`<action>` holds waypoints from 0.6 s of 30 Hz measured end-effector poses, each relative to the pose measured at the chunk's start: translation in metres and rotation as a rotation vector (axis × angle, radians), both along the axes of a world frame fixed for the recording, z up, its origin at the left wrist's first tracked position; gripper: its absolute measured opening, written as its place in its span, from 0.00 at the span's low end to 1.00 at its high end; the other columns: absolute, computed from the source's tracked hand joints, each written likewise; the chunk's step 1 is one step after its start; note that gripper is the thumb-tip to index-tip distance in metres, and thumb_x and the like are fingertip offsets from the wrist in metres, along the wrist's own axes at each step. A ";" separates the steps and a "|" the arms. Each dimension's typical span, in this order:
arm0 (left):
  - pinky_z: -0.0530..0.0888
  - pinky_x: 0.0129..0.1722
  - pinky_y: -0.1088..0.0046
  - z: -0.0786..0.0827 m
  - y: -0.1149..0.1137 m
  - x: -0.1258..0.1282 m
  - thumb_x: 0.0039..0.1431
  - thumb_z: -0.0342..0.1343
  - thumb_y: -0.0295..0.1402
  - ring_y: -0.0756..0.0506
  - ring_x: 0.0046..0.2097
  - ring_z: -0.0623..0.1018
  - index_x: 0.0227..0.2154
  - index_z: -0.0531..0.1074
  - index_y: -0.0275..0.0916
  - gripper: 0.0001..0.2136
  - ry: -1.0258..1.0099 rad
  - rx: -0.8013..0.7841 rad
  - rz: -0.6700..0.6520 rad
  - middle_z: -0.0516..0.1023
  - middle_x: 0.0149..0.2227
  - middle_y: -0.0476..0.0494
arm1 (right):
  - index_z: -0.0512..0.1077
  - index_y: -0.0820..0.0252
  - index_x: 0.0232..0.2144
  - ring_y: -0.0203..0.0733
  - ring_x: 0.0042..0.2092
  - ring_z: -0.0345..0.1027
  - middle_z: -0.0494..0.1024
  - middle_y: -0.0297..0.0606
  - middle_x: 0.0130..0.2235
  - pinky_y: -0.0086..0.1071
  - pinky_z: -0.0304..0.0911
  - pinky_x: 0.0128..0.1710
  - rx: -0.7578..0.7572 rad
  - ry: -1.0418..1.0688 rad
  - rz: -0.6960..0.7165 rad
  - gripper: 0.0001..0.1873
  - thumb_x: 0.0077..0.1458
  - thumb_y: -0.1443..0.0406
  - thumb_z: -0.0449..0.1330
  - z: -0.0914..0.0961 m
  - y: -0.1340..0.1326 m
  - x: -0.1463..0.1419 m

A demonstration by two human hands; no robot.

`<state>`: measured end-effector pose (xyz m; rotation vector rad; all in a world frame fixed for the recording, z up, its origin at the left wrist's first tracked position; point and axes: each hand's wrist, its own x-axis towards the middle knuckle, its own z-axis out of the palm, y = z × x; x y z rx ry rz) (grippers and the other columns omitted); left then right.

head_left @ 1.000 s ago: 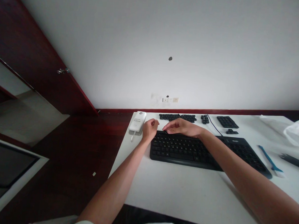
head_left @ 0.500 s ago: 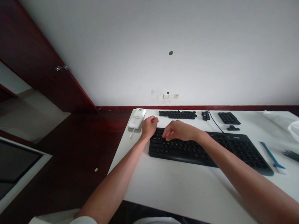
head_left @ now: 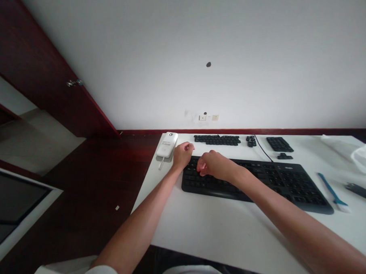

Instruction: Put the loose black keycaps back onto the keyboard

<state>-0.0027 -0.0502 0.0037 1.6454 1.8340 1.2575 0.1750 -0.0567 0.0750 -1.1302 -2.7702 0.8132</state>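
Note:
A black keyboard [head_left: 220, 191] lies on the white table, its full-size keycaps apparently off across most of it. At its upper left corner my left hand [head_left: 184, 153] is closed, fingers curled; whatever they hold is hidden. My right hand [head_left: 215, 164] is over the keyboard's left part, fingers bent and pressed together, pointing down; anything between the fingertips cannot be made out. Behind the keyboard loose black keycaps lie in groups: a long block [head_left: 217, 140], a small cluster [head_left: 251, 141], a number-pad block [head_left: 279, 144] and an arrow-key group [head_left: 284, 156].
A white phone-like device [head_left: 167, 145] with a short white cable sits at the table's left edge. To the right lie a blue-handled brush [head_left: 330, 188], a dark tool [head_left: 361, 191] and a white plastic bag [head_left: 364, 157]. The wall stands behind the table [head_left: 197, 222].
My right hand has shifted slightly left and down over the keyboard, its fingers more curled. My left hand stays at the corner.

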 end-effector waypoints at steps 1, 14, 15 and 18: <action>0.60 0.30 0.72 0.000 0.000 0.000 0.63 0.50 0.38 0.49 0.28 0.69 0.24 0.74 0.40 0.14 0.003 -0.003 0.001 0.71 0.23 0.51 | 0.84 0.57 0.33 0.44 0.39 0.80 0.86 0.35 0.33 0.30 0.70 0.39 0.019 -0.014 -0.003 0.11 0.49 0.75 0.67 -0.001 -0.001 -0.001; 0.60 0.30 0.72 0.001 0.000 0.002 0.63 0.51 0.37 0.48 0.29 0.70 0.25 0.76 0.40 0.14 0.010 -0.028 -0.010 0.73 0.24 0.51 | 0.83 0.56 0.27 0.44 0.34 0.77 0.83 0.34 0.29 0.32 0.68 0.37 -0.238 -0.080 0.041 0.06 0.41 0.66 0.74 0.000 0.026 -0.011; 0.60 0.30 0.72 0.001 0.000 0.001 0.63 0.51 0.37 0.48 0.29 0.70 0.26 0.76 0.40 0.14 0.015 -0.030 -0.011 0.73 0.24 0.51 | 0.83 0.56 0.28 0.43 0.33 0.77 0.83 0.34 0.29 0.32 0.67 0.36 -0.270 -0.119 0.052 0.07 0.42 0.65 0.74 0.003 0.028 -0.013; 0.59 0.30 0.72 0.000 0.001 0.001 0.64 0.50 0.37 0.48 0.29 0.70 0.26 0.76 0.40 0.14 0.016 -0.028 -0.013 0.72 0.23 0.51 | 0.84 0.56 0.30 0.45 0.34 0.77 0.84 0.35 0.31 0.33 0.67 0.36 -0.261 -0.236 0.079 0.10 0.41 0.64 0.74 0.010 0.031 -0.021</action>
